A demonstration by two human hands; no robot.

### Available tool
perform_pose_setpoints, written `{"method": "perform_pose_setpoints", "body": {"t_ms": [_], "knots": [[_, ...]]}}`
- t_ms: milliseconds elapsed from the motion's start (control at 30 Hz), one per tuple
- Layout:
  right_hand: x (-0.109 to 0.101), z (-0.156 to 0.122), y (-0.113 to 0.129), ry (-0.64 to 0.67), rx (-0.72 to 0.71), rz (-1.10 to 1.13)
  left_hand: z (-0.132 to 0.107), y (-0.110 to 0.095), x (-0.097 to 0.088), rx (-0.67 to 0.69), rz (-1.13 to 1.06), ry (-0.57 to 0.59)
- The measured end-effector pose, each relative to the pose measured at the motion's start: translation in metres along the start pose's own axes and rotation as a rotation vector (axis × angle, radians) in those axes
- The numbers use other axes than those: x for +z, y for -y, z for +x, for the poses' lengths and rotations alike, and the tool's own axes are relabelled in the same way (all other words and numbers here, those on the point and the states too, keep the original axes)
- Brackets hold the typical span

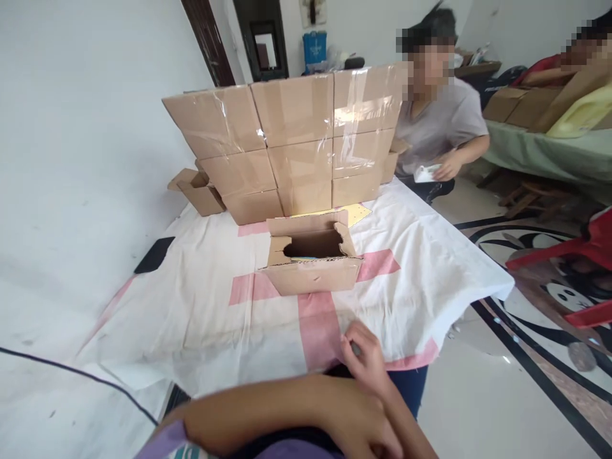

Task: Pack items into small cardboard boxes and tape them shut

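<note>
My left hand (367, 426) lies low in the view, its arm crossing in front of my body. Its fingers bend down together against my right forearm, and their tips are hidden. Just above it, my right hand (367, 352) is loosely curled at the table's near edge, thumb and fingers meeting around a small gap with nothing visible in it. Ahead of both hands, apart from them, an open cardboard box (313, 278) stands with flaps raised; something blue and yellow shows faintly inside.
Behind the box stands a block of taped cartons (299, 146) on the white-and-pink tablecloth (201, 287). A smaller open carton (206, 199) is at left, near a black patch (153, 255). A person (442, 121) holds something white. A red chair (586, 245) is at right.
</note>
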State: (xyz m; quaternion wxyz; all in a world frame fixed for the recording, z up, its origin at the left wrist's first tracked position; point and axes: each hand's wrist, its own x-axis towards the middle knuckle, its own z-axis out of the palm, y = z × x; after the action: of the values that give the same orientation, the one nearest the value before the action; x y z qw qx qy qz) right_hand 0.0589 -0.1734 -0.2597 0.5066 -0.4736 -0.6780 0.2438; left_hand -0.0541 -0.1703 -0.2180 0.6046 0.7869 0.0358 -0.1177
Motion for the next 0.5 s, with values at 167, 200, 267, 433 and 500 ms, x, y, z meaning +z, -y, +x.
{"method": "perform_pose_setpoints", "body": {"t_ms": [167, 200, 267, 433, 500], "knots": [[0.04, -0.024, 0.015, 0.241, 0.276, 0.559, -0.011, 0.06, 0.025, -0.132, -0.318, 0.146], [0.041, -0.024, 0.017, 0.283, 0.283, 0.579, -0.013, 0.065, 0.031, -0.127, -0.333, 0.091], [0.034, -0.019, 0.022, 0.249, 0.255, 0.543, -0.017, 0.067, 0.04, -0.16, -0.359, -0.049], [-0.036, 0.017, 0.008, -0.111, 0.241, 0.241, -0.014, 0.058, 0.043, -0.272, -0.45, -0.257], [-0.076, 0.038, -0.011, -0.245, 0.283, 0.175, -0.013, 0.058, 0.041, -0.277, -0.496, -0.26]]}}
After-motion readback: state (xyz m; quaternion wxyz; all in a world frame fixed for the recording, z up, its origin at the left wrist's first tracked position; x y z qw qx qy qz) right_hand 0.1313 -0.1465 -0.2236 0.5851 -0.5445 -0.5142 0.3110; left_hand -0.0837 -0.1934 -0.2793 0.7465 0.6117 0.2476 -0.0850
